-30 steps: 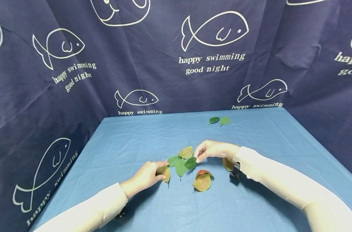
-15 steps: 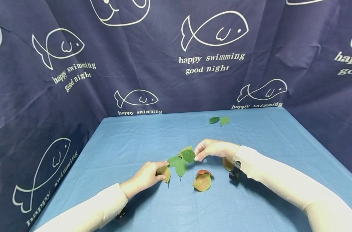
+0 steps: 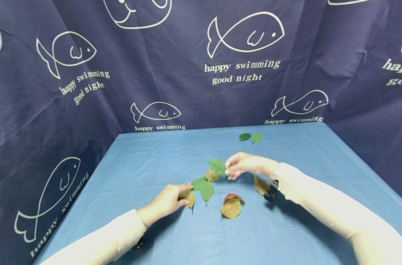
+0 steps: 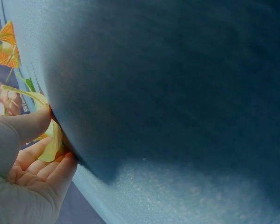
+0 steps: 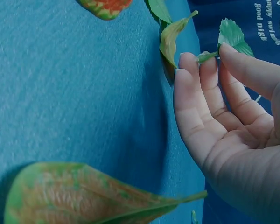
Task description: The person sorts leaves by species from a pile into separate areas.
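My right hand [image 3: 245, 164] pinches a green leaf [image 3: 217, 165] at its stem end between thumb and fingertips. That leaf hangs over a yellow-brown leaf [image 3: 211, 176], covering part of it; the right wrist view shows the held leaf [image 5: 232, 36] raised off the cloth. My left hand [image 3: 168, 200] has its thumb and curled fingers around a yellow leaf [image 3: 190, 199], which also shows between them in the left wrist view [image 4: 51, 144]. The left index fingertip touches a green leaf [image 3: 197, 183]. Another green leaf [image 3: 206, 190] lies just right of it.
A reddish leaf [image 3: 233, 196] lies partly under an orange-yellow leaf [image 3: 231, 209] nearer the front. One brownish leaf [image 3: 260, 185] lies below the right wrist. Two green leaves [image 3: 244, 137] lie near the back edge of the blue cloth [image 3: 147, 158]. A printed curtain [image 3: 187, 84] stands behind.
My right hand has lifted the green leaf from the right side of the cluster and carried it away from me, over the yellow-brown leaf. The left hand stays in place.
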Tool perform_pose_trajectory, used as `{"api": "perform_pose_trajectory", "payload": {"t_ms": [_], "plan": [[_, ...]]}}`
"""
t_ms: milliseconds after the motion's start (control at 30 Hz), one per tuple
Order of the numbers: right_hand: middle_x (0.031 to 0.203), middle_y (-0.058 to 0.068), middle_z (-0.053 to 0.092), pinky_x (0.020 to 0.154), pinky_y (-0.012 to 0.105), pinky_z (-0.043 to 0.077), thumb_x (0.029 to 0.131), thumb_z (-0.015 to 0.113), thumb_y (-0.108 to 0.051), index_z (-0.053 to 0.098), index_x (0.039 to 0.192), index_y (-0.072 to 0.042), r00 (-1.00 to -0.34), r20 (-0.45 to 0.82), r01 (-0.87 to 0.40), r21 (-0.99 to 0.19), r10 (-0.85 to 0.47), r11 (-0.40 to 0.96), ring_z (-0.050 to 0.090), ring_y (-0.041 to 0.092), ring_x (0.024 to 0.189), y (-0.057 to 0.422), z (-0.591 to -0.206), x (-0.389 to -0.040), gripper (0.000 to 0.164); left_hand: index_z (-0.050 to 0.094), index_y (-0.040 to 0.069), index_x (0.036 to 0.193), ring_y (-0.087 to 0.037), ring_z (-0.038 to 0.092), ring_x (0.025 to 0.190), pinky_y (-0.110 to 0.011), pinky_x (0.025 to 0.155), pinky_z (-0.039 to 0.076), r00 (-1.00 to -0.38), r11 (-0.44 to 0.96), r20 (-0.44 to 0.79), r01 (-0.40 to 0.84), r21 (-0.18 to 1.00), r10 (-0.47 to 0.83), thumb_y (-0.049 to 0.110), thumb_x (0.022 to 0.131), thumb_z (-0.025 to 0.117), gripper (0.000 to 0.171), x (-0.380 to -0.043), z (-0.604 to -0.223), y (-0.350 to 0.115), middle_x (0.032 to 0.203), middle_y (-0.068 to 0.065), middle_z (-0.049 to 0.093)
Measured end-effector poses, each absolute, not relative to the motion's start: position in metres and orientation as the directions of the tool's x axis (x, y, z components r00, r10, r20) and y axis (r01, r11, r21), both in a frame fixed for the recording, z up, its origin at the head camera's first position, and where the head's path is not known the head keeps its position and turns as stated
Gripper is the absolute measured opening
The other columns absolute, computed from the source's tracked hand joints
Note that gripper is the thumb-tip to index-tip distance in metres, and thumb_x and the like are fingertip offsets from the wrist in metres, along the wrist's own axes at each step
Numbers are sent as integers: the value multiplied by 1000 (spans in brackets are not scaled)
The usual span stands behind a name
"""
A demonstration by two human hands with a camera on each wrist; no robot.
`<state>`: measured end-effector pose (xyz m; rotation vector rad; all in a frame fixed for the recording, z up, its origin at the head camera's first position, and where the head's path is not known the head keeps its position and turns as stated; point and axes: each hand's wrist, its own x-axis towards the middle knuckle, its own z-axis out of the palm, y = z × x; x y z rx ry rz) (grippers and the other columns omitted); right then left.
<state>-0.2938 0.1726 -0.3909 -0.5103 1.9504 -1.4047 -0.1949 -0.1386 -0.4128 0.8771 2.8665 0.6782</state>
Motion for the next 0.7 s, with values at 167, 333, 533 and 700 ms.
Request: {"api": "perform_pose_trajectory", "payload": {"t_ms": [167,333,533,700], "plan": [[89,15,71,78,36,60,90,63,-2,63,92,-2,-717,-285,81,-941,-636,330,70,20,78,176,-391,-296,2,61,4,129,-33,62,115,-44,93,54,-835,744,66,520,420,546,12,84,75,47,-196,-414,-138,130,-16,62],[89,13,72,81,37,59,90,64,-3,62,93,0,-732,-279,88,-943,-621,320,69,20,78,180,-395,-300,4,61,4,129,-33,62,115,-44,95,53,-833,747,64,524,410,549,13,84,75,48,-196,-416,-139,131,-16,62],[88,11,71,81,35,59,90,65,-4,62,98,1,-766,-258,86,-949,-589,304,68,19,78,185,-398,-304,10,60,4,130,-32,62,115,-43,94,53,-829,744,66,531,405,556,12,84,74,49,-196,-418,-140,133,-15,61],[89,9,71,82,35,58,91,64,-5,63,100,1,-787,-258,105,-951,-560,291,67,16,79,189,-397,-306,11,60,4,130,-33,61,117,-44,96,53,-829,743,65,530,409,556,12,85,74,48,-196,-416,-140,135,-15,59]]}}
